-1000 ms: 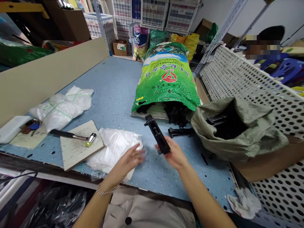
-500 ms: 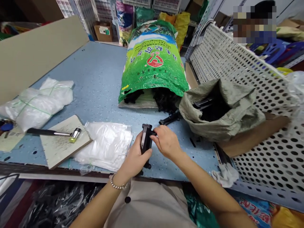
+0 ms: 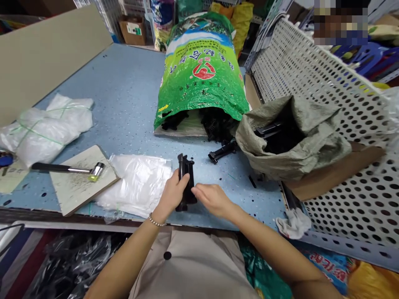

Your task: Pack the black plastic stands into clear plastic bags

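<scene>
My left hand (image 3: 173, 189) is wrapped round a black plastic part (image 3: 186, 176), long and bracket-like, held upright just above the table's near side. My right hand (image 3: 213, 200) is closed, its bent fingertips against the part's lower right edge; whatever they may pinch is hidden. Beyond the hands, another black plastic piece (image 3: 222, 152) lies on the table. More black parts (image 3: 218, 124) spill from the mouth of a green printed sack (image 3: 202, 91). To the right, a grey-green woven sack (image 3: 280, 164) stands open with black parts inside.
On the left, a hammer (image 3: 67, 168) rests on a worn board (image 3: 76, 191) beside flat clear plastic bags (image 3: 137, 182). A tied plastic bundle (image 3: 46, 128) lies behind. A white perforated panel (image 3: 311, 79) bounds the right side; a person is beyond it.
My right hand has slid down from the part's upper end to its lower right side. My left hand has turned the part, so a different side faces me.
</scene>
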